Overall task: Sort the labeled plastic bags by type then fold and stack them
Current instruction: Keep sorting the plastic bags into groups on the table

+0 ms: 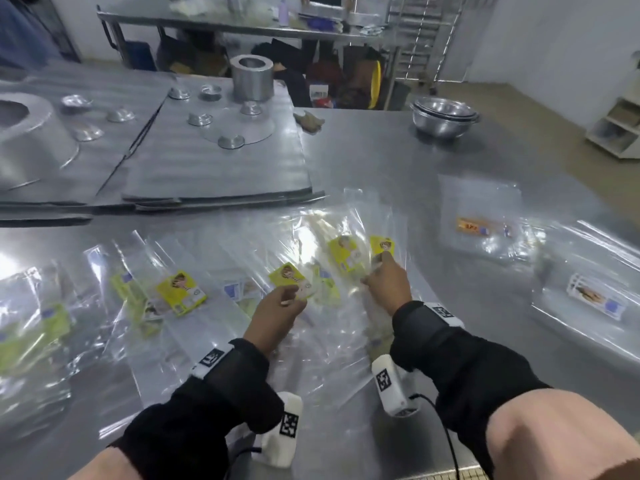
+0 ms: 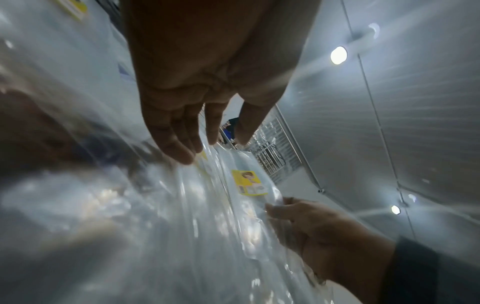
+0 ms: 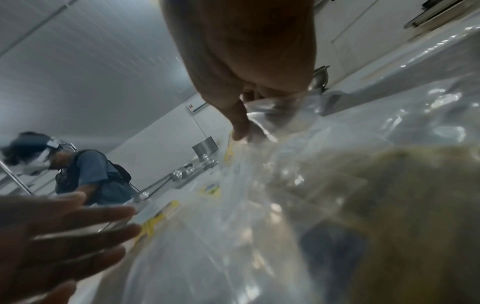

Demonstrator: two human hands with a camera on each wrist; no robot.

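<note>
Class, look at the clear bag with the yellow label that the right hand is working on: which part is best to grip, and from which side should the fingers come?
Probably the clear bag is best pinched at its bare edge near the right hand, coming from the near side. It lies flat, overlapping other bags, so a thumb-and-finger pinch on a lifted edge suits it. The left hand hovers alongside with straight fingers.

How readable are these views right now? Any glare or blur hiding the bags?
Head view: ceiling-light glare streaks the clear bags, yellow labels still legible. Left wrist view: near plastic blurred, right hand sharp. Right wrist view: left hand motion-blurred, foreground plastic out of focus.
</note>
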